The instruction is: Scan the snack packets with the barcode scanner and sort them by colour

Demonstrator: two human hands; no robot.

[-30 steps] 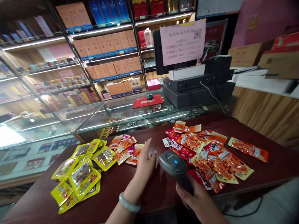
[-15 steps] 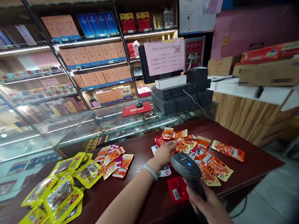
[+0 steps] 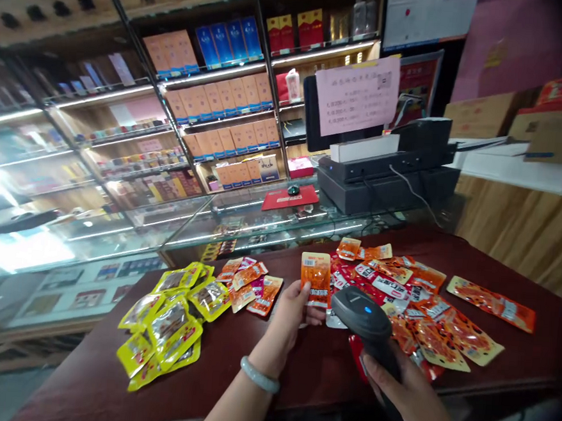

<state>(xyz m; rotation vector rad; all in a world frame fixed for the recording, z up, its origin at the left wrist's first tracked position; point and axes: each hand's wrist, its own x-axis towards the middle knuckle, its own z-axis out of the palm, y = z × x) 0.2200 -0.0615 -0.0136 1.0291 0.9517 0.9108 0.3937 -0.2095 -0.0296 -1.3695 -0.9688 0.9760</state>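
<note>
Head view: left hand (image 3: 299,313) pinches an orange packet (image 3: 315,277) low, above the surface (image 3: 228,343), seemingly to leave its printed top exposed; just beside, the right hand (image 3: 398,380) is wrapped round a scanner (image 3: 361,313).

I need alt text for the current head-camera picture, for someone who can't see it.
A person's left hand holds up an orange snack packet while the right hand grips a dark handheld scanner. Yellow packets and a small mixed pile lie to the left on a dark red table, orange and red packets to the right.
</note>
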